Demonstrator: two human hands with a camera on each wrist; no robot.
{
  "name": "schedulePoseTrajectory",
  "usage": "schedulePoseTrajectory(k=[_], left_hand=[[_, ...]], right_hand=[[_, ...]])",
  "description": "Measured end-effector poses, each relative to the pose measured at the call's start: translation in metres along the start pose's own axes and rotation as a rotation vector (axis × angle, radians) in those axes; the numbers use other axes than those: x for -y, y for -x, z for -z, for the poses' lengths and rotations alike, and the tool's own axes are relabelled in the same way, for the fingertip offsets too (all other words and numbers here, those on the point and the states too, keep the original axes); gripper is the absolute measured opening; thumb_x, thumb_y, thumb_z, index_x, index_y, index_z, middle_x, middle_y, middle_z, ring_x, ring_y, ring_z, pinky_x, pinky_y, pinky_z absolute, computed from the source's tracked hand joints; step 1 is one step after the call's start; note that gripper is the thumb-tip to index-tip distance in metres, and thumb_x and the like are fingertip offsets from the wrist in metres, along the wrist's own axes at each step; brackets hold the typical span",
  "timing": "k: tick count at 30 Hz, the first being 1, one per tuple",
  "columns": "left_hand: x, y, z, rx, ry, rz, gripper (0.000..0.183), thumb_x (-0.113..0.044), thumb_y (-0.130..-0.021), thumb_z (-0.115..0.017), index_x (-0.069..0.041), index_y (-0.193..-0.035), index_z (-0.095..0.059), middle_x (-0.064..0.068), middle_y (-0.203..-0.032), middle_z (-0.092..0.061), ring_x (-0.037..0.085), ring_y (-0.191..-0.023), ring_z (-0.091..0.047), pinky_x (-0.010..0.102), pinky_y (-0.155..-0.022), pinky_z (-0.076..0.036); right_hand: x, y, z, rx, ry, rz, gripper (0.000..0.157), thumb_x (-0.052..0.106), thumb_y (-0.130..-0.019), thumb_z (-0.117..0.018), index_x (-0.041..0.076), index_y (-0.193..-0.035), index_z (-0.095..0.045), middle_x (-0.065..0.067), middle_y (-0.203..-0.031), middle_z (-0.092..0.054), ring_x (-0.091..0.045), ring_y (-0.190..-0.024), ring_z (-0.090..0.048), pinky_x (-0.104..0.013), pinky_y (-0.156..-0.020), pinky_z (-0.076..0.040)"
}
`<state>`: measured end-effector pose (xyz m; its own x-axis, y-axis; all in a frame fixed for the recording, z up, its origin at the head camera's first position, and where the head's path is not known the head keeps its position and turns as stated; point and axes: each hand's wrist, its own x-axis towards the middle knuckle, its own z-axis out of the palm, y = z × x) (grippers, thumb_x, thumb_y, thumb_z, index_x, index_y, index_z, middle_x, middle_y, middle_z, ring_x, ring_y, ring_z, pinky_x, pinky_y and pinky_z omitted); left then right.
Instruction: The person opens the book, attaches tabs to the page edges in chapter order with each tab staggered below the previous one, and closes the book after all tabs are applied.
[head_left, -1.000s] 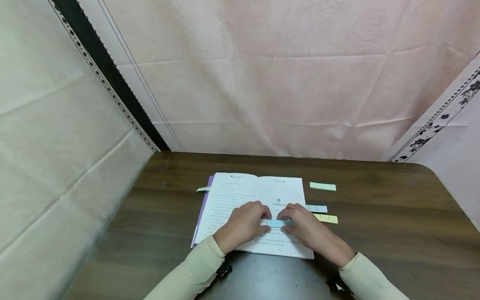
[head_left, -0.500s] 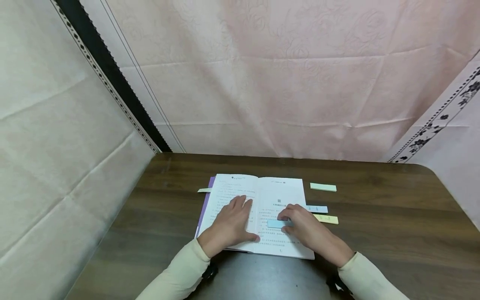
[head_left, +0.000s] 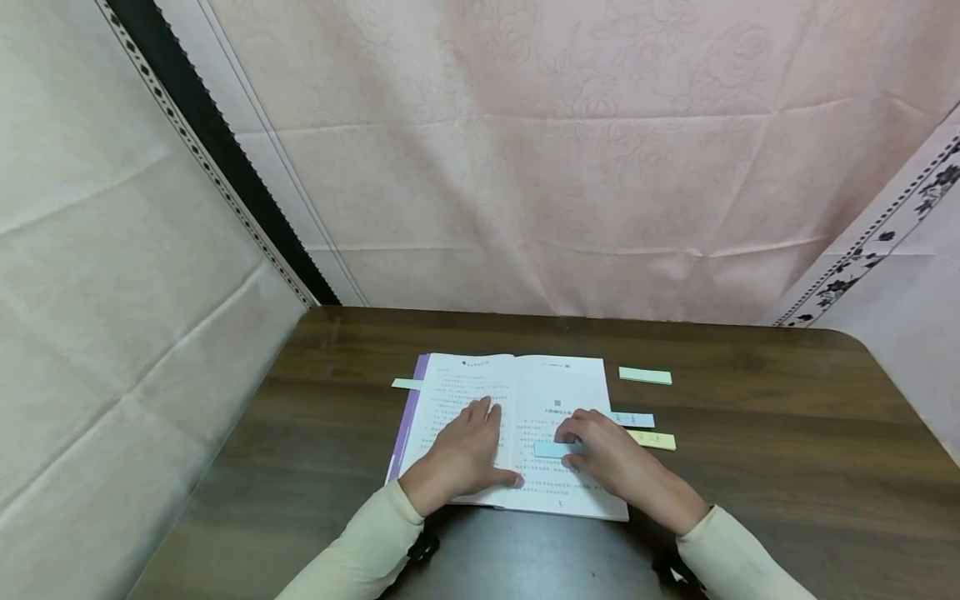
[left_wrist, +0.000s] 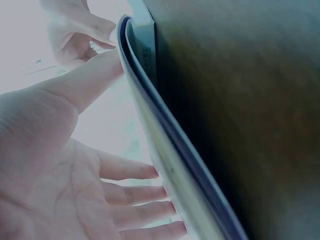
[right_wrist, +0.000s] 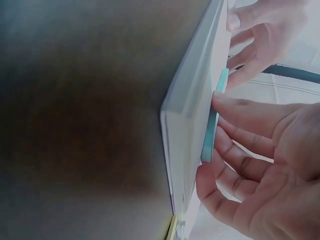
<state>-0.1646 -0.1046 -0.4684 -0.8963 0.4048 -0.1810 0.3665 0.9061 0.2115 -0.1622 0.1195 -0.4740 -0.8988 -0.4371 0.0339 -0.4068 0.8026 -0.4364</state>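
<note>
A book (head_left: 566, 383) with a purple cover lies open on the wooden table. On its right page sits a light-blue pad of sticky notes (head_left: 551, 449), a narrow strip. My right hand (head_left: 606, 450) pinches this pad by its right end, thumb on the near edge and curled fingers on the far edge; the right wrist view shows the pad (right_wrist: 210, 137) between them. Spread over the left page is my left hand (head_left: 463, 450), fingers straight and thumb pointing toward the book's middle. In the left wrist view its palm (left_wrist: 65, 175) faces the page.
A green sticky strip (head_left: 645, 376) lies on the table right of the book. Blue (head_left: 633, 419) and yellow (head_left: 652, 440) strips stick out at the book's right edge, a pale green tab (head_left: 406, 383) at its left. Cloth (head_left: 570, 208) hangs behind the table.
My left hand has left the blue pad, moved left and spread its fingers on the left page. The right hand keeps its pinch in the same place.
</note>
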Motion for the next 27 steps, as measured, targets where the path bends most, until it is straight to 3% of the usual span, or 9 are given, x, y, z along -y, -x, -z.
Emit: schedulePoseTrajectory(k=[9,14,22,27], left_hand=[[-0.001,0.000,0.001,0.025,0.033,0.018,0.109,-0.054,-0.082,-0.088,0.010,-0.156,-0.041,0.027,-0.165,-0.036,0.040,-0.153,-0.037,0.049,-0.122,-0.037],[-0.002,-0.001,-0.001,0.029,0.023,0.016,0.110,-0.055,-0.082,-0.087,0.011,-0.156,-0.040,0.027,-0.165,-0.036,0.040,-0.154,-0.035,0.049,-0.122,-0.037],[-0.002,-0.002,-0.002,0.025,0.026,0.016,0.110,-0.055,-0.082,-0.088,0.011,-0.155,-0.040,0.029,-0.164,-0.036,0.040,-0.152,-0.037,0.050,-0.120,-0.040],[-0.002,-0.002,0.000,0.035,0.038,0.019,0.110,-0.054,-0.082,-0.088,0.011,-0.156,-0.039,0.029,-0.164,-0.035,0.041,-0.153,-0.036,0.052,-0.120,-0.039]], right_hand=[[-0.009,0.000,0.007,0.042,-0.100,-0.108,0.016,0.004,-0.087,-0.084,0.010,-0.091,-0.070,0.002,-0.085,-0.058,-0.015,-0.078,-0.050,-0.029,-0.069,-0.046],[-0.027,0.006,0.027,0.027,-0.147,-0.154,0.014,0.003,-0.089,-0.080,0.006,-0.099,-0.070,-0.003,-0.095,-0.063,-0.018,-0.082,-0.054,-0.028,-0.064,-0.046],[-0.072,0.005,0.064,-0.010,-0.093,-0.172,0.019,0.004,-0.092,-0.076,-0.002,-0.109,-0.070,-0.013,-0.103,-0.069,-0.022,-0.081,-0.058,-0.033,-0.063,-0.047],[-0.095,0.001,0.072,0.038,-0.038,-0.184,0.016,0.004,-0.093,-0.073,-0.003,-0.107,-0.070,-0.021,-0.111,-0.069,-0.023,-0.081,-0.057,-0.034,-0.065,-0.048]])
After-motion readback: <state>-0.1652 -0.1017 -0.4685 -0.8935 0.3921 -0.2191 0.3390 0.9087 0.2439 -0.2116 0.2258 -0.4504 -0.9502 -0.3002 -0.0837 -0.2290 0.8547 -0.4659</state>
